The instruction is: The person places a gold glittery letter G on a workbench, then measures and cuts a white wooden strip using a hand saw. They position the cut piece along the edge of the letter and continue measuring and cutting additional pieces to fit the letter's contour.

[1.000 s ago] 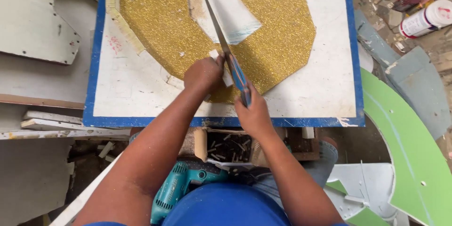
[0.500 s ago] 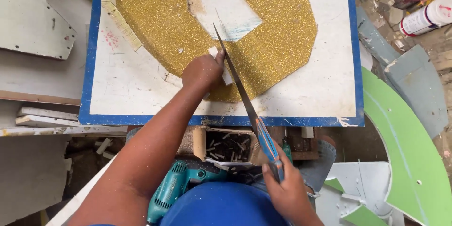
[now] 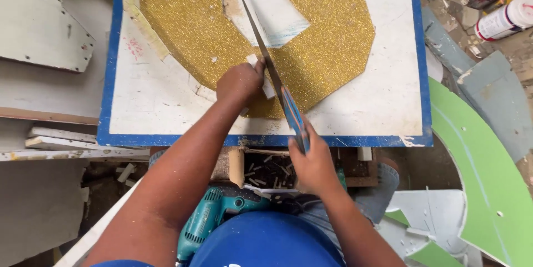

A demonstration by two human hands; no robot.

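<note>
A large gold glitter foam letter [image 3: 327, 50] lies on a white board with a blue border [image 3: 383, 106]. My right hand [image 3: 312, 162] grips the blue handle of a long hand saw [image 3: 265, 56], whose blade runs up across the gold shape near its bottom edge. My left hand [image 3: 240, 82] presses down on the gold shape just left of the blade, with a small white block under its fingers.
A teal power drill [image 3: 208, 220] rests near my lap. A wooden box of nails [image 3: 266, 170] sits under the board's front edge. Spray cans [image 3: 499, 20] lie at top right, green curved panels [image 3: 488, 178] at right, white scrap boards [image 3: 44, 28] at left.
My right hand pulled the saw back toward me, then pushed it forward again along the cut. The left hand stayed pressed on the gold shape.
</note>
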